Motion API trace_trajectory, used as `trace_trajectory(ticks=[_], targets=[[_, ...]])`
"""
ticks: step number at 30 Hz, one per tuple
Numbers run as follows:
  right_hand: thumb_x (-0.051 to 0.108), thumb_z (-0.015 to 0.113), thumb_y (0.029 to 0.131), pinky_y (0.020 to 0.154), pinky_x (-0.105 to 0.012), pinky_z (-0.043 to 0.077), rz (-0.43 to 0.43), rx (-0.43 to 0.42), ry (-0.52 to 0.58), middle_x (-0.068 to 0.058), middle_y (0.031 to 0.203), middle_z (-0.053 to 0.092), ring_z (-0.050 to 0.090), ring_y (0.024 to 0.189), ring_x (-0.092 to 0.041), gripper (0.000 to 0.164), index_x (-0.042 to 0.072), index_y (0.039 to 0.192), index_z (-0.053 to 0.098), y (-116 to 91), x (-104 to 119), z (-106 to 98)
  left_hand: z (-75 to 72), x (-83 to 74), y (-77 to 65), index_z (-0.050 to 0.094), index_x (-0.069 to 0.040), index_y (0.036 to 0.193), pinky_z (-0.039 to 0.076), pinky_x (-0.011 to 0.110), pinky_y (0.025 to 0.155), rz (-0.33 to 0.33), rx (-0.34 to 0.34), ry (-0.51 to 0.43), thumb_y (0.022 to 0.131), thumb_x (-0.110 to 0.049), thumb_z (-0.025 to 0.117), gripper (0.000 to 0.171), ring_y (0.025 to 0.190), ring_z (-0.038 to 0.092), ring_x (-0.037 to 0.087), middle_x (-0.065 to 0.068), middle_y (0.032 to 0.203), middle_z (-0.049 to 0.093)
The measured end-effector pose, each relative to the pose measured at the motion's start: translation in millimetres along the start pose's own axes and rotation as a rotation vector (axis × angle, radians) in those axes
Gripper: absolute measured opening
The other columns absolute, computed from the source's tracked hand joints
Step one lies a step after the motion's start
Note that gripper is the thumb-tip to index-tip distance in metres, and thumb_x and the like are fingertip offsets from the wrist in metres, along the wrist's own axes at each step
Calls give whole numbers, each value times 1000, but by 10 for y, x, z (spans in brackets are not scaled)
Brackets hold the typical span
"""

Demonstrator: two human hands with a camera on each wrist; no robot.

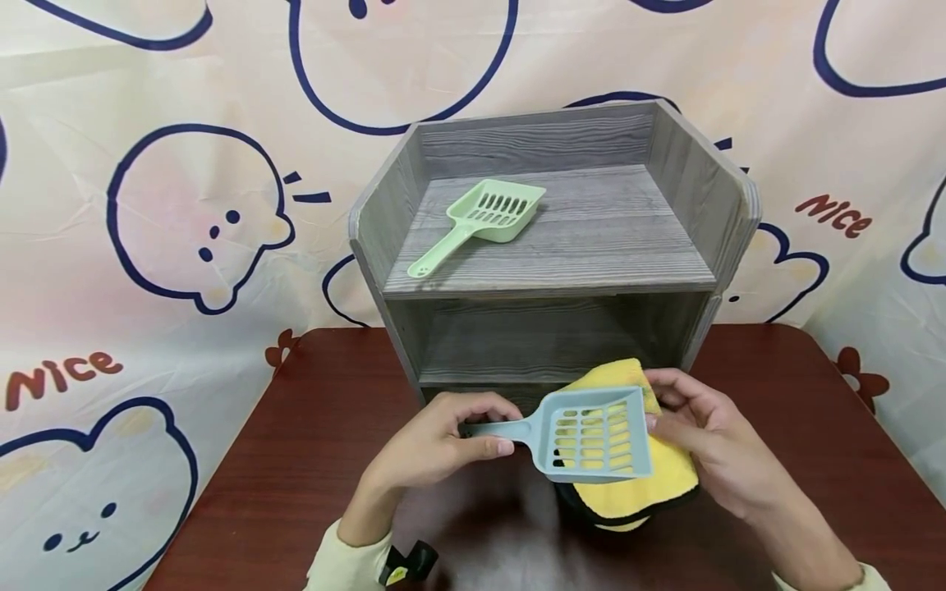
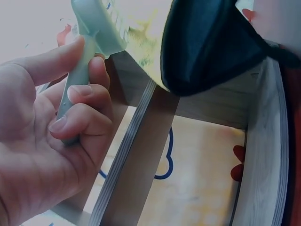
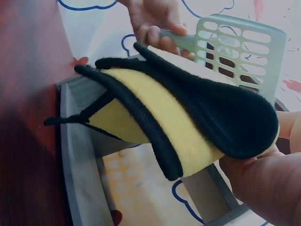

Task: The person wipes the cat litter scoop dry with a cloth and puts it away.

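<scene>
My left hand (image 1: 436,439) grips the handle of a pale blue litter scoop (image 1: 544,431), its slotted pan pointing right. In the left wrist view the fingers curl round the scoop's handle (image 2: 75,89). A yellow cloth (image 1: 639,497) with black edging hangs folded behind the scoop, pinched by my right hand (image 1: 713,443). In the right wrist view the cloth (image 3: 188,136) droops in folds and shows a dark underside. Yellow shows through the scoop's slots in the head view. My right thumb is right at the pan's front edge.
A grey wooden shelf unit (image 1: 591,254) stands on the dark red table (image 1: 325,468), behind both hands. On its top shelf lies a light green litter scoop (image 1: 510,226), handle toward the front left. A cartoon-print curtain (image 1: 199,361) hangs behind and beside the table.
</scene>
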State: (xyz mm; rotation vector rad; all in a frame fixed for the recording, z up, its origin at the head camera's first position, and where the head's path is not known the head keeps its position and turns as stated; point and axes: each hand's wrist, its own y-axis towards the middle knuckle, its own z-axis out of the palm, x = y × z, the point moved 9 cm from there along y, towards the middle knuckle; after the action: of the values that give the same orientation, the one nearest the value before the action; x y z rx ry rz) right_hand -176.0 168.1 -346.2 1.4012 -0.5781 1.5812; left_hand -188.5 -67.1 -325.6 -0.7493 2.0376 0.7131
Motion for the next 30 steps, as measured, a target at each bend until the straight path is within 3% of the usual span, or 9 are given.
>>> trace_trajectory(ticks=[6, 11, 30], targets=[[-12, 40, 100, 70, -52, 55, -1, -39, -9, -14, 120, 63, 72, 94, -36, 44, -1, 143, 39, -52, 135, -86, -69, 41, -20, 70, -27, 108, 48, 26, 73, -15, -26, 35, 91, -23, 74, 18, 80, 60, 11, -7, 87, 66], [-13, 37, 100, 70, -51, 54, -21, -25, 11, -15, 122, 63, 72, 95, -37, 46, 0, 144, 39, -66, 197, -99, -75, 41, -21, 70, -27, 108, 48, 26, 73, -10, -21, 36, 91, -23, 73, 18, 80, 60, 12, -7, 87, 66], [-10, 43, 101, 72, -52, 55, 22, -35, -7, -16, 120, 60, 72, 97, -36, 42, -1, 142, 39, -7, 37, -20, -16, 21, 1, 69, -26, 111, 47, 26, 73, -9, -11, 8, 92, -22, 73, 20, 82, 59, 12, -6, 89, 66]])
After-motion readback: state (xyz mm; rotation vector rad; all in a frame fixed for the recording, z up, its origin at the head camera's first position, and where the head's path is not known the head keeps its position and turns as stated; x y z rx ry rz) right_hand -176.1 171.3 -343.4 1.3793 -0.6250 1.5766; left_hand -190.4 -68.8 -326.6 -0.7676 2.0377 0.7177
